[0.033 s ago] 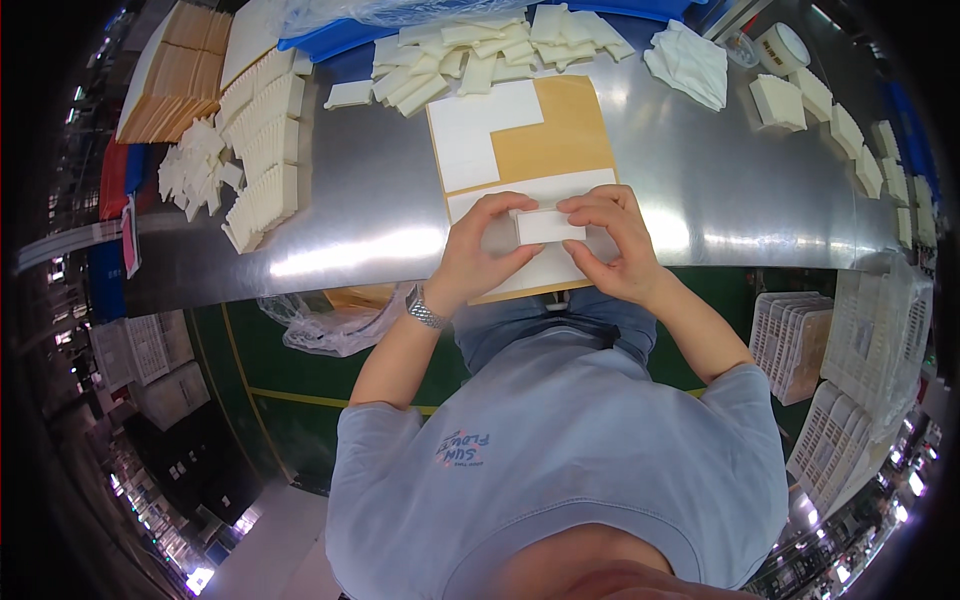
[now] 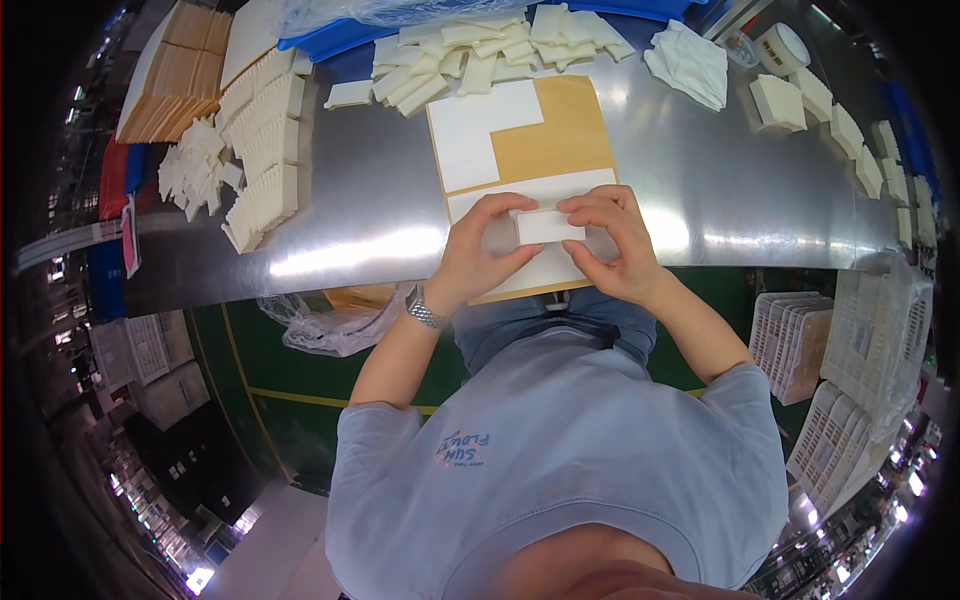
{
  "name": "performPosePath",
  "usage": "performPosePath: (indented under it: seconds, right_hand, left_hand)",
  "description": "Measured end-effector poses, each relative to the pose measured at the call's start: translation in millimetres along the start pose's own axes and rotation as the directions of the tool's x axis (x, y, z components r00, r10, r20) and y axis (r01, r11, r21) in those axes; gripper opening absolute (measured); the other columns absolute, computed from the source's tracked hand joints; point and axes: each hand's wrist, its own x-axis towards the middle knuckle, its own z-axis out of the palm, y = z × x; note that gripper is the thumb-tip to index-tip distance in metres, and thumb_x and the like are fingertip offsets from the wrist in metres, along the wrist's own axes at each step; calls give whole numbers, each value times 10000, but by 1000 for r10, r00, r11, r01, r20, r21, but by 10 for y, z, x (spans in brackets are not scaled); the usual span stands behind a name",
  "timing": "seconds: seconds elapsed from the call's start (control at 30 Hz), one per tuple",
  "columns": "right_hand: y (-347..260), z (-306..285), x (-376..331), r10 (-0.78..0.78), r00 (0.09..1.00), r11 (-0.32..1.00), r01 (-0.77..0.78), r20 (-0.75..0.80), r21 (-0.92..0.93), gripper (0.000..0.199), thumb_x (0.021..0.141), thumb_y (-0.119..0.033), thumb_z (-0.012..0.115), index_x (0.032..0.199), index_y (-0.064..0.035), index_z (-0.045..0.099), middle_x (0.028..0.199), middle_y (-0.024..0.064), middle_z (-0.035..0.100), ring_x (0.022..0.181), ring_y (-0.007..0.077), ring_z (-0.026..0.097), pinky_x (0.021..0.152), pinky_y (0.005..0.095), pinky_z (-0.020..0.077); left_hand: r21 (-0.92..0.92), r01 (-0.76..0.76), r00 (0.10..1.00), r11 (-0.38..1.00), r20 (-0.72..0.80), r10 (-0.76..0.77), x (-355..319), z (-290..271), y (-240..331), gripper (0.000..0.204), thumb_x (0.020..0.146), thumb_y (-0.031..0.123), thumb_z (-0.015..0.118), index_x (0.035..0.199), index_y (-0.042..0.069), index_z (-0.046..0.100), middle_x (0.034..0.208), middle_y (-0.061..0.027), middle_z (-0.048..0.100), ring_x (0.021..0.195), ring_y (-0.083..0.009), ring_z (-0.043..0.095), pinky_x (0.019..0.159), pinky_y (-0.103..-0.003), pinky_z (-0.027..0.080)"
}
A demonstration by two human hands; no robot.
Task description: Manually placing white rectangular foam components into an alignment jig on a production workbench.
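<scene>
Steel made up the table [image 2: 370, 195], crowded along its far side by a loose pile [image 2: 480, 45] of cream strips with a blue tray [image 2: 340, 38] behind it. To the left stood a curved row [image 2: 265, 190] of cream stacks, with a heap of scraps [image 2: 195, 165] beside it and a tall tan stack [image 2: 178, 75] farther off. On the far right lay a white cloth [image 2: 688, 65]; past it came a tub [image 2: 783, 50] and more cream blocks [image 2: 778, 104].

Between these, shiny steel gave room on both sides of the board [image 2: 565, 150] — wider at the left, toward the row, and also at the right, toward the blocks. The board's near end stuck out slightly over the table's near edge, close to the person's lap.

Over the near part of the board was the white piece [image 2: 545, 229]. The left hand [image 2: 480, 245] pinched its left end between thumb and fingers, and the right hand [image 2: 615, 235] gripped its right end likewise — whether the piece touched the board, I could not tell.
</scene>
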Motion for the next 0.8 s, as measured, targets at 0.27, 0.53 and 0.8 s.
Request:
performPosePath:
  seconds: [0.27, 0.53, 0.8]
  right_hand:
    - [57, 8, -19, -25, 1000, 999, 25, 13, -25, 422, 756, -5, 800, 1136, -79, 632, 1251, 80, 689, 1104, 303, 554, 955, 389, 463]
    - [98, -131, -77, 192, 981, 978, -192, 7, 82, 576, 759, -86, 840, 1275, -78, 584, 1274, 68, 639, 1151, 278, 557, 950, 369, 465]
    - [165, -77, -111, 198, 980, 980, -198, 21, 9, 591, 775, -114, 844, 1302, -104, 576, 1262, 60, 624, 1137, 244, 559, 918, 353, 471]
  left_hand:
    - [10, -86, 996, 996, 23, 86, 48, -20, 20, 386, 761, -18, 846, 1080, 64, 645, 1228, -142, 677, 1146, -276, 644, 991, -377, 517]
    - [37, -107, 994, 994, -9, 107, 61, -16, 32, 354, 738, -11, 858, 1026, 66, 666, 1207, -111, 687, 1102, -252, 669, 917, -332, 579]
    - [34, -115, 993, 993, -11, 115, 61, -7, 15, 352, 740, -11, 856, 1030, 67, 672, 1208, -106, 684, 1089, -251, 671, 915, -336, 579]
